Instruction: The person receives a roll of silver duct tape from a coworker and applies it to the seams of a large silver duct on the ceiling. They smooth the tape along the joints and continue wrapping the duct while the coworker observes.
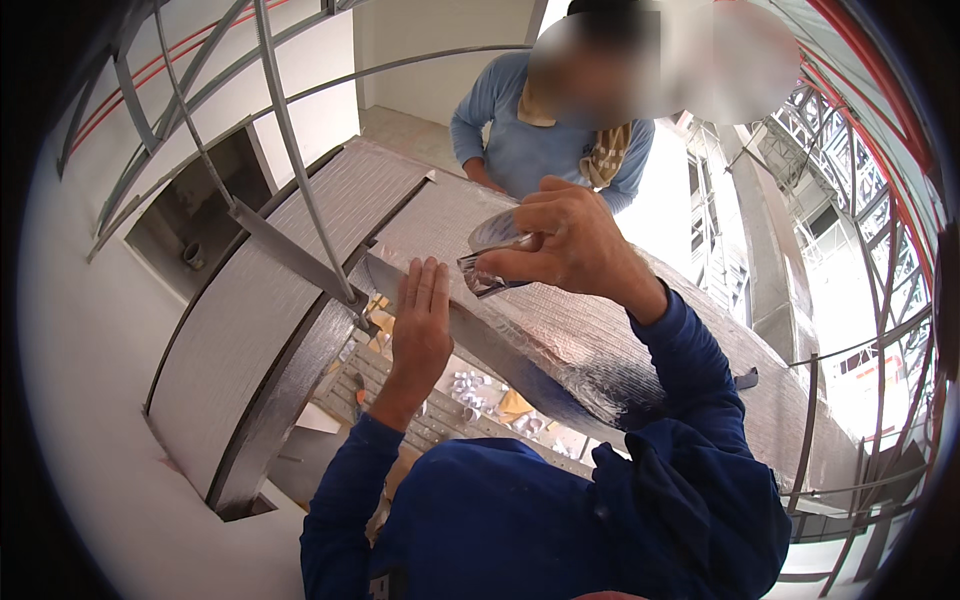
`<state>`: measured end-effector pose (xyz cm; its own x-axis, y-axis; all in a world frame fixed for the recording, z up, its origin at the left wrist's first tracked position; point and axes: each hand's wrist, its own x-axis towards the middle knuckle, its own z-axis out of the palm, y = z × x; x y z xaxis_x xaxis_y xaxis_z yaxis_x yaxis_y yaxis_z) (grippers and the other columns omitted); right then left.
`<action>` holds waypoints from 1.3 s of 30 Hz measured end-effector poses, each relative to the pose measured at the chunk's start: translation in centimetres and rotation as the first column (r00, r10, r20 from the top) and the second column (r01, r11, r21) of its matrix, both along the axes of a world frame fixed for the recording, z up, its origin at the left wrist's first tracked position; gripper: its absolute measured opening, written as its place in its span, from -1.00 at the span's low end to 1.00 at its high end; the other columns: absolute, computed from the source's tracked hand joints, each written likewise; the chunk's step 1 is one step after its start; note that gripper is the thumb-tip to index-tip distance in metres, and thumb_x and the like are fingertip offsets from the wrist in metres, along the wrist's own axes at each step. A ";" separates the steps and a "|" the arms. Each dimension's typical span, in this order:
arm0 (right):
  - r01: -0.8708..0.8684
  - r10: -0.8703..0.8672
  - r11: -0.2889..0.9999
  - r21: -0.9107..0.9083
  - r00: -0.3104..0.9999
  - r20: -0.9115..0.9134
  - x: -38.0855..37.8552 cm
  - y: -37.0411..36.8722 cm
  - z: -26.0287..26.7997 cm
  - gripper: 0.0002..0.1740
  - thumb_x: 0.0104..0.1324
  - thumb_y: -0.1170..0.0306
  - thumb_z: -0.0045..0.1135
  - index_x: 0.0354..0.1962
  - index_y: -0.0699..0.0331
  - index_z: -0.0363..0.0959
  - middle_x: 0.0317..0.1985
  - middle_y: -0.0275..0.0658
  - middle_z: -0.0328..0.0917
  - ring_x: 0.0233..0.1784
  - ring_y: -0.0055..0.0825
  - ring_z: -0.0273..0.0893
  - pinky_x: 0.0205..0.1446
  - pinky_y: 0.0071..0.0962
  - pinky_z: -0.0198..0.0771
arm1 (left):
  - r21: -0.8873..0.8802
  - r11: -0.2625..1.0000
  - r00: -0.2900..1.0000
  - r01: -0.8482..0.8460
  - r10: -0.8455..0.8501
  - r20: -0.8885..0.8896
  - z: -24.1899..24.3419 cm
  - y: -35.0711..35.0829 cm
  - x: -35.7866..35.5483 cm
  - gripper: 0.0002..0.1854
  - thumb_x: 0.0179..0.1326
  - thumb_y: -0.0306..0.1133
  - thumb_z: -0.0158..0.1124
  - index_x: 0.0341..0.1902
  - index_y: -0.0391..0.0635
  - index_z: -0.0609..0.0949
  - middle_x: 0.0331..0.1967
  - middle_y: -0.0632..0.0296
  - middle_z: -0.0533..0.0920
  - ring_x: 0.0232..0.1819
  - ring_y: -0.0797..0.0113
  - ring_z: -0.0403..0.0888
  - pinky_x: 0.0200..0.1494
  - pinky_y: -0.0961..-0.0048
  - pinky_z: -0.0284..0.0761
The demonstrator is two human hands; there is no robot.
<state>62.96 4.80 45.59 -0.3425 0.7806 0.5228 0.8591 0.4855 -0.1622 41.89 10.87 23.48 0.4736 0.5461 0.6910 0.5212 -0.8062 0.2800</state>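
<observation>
My right hand (574, 244) grips a roll of shiny tape (499, 247), held above the foil-covered duct (600, 315). The loose side of the roll points towards my left hand. My left hand (424, 322) lies flat against the edge and near side face of the duct, its fingers together and pointing away from me. Silvery foil wraps the duct's top, wrinkled along the near edge. Left of that hand, a metal channel bar (289, 259) crosses above the duct and meets a threaded rod (300, 165).
Across the duct stands a co-worker in a light blue shirt (551, 161). A perforated metal platform (442, 412) is below, with white scraps (469, 390) beyond it. Another foil-covered duct section (247, 330) curves at the left. Steel rods and framing (814, 420) stand at the right.
</observation>
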 end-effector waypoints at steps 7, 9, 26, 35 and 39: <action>-0.002 0.002 1.000 0.011 1.000 -0.001 0.1 -0.3 0.0 -0.42 0.15 -0.07 0.65 -0.64 0.28 0.68 -0.71 -0.24 0.51 -0.54 -0.33 0.49 -0.49 -0.20 0.21 | -0.006 1.000 1.000 0.029 -0.029 0.008 -0.5 -0.1 -0.1 -0.28 0.28 -0.75 0.15 0.58 -0.45 0.40 0.60 -0.35 0.40 0.70 -0.41 0.23 0.70 -0.31 0.17; -0.003 0.003 1.000 0.009 1.000 -0.009 0.2 -0.4 0.0 -0.42 0.16 -0.06 0.65 -0.64 0.28 0.68 -0.71 -0.23 0.51 -0.53 -0.33 0.50 -0.49 -0.20 0.21 | -0.034 0.998 0.999 0.044 -0.043 0.030 -0.6 -0.3 -0.3 -0.24 0.25 -0.76 0.16 0.60 -0.44 0.38 0.61 -0.35 0.38 0.72 -0.41 0.20 0.71 -0.32 0.14; -0.043 0.047 0.998 0.040 0.995 -0.091 0.6 -0.1 -2.4 -0.37 0.11 -0.03 0.73 -0.68 0.31 0.57 -0.73 -0.26 0.39 -0.62 -0.39 0.38 -0.53 -0.23 0.17 | -0.405 0.897 0.899 0.178 0.020 0.438 2.0 -5.0 -2.6 -0.50 0.45 -0.63 0.15 0.45 -0.40 0.59 0.31 -0.30 0.71 0.45 -0.29 0.65 0.43 0.08 0.58; -0.127 0.128 0.992 0.020 0.990 -0.053 0.6 0.2 -3.7 -0.47 0.29 0.02 0.63 -0.56 0.31 0.71 -0.75 -0.37 0.32 -0.70 -0.60 0.26 -0.58 -0.34 0.03 | -0.541 0.517 0.583 0.663 0.096 0.807 7.2 -6.4 -3.5 -0.59 0.60 -0.42 0.32 0.40 -0.36 0.58 0.20 -0.06 0.77 0.28 0.27 0.73 0.31 0.39 0.60; -0.040 -0.004 0.983 -0.182 0.971 -0.237 -0.5 0.0 -4.6 -0.49 0.31 0.02 0.61 -0.51 0.31 0.72 -0.71 -0.36 0.34 -0.68 -0.61 0.28 -0.57 -0.37 0.04 | -0.500 0.488 0.524 0.716 0.099 0.846 8.5 -7.3 -3.5 -0.61 0.61 -0.39 0.34 0.35 -0.35 0.56 0.16 0.03 0.73 0.20 0.35 0.69 0.28 0.41 0.60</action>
<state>62.51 4.82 41.02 -0.2417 0.8658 0.4382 0.7772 0.4431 -0.4468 38.37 3.61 32.03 0.3195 0.9126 0.2552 -0.4332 -0.0988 0.8958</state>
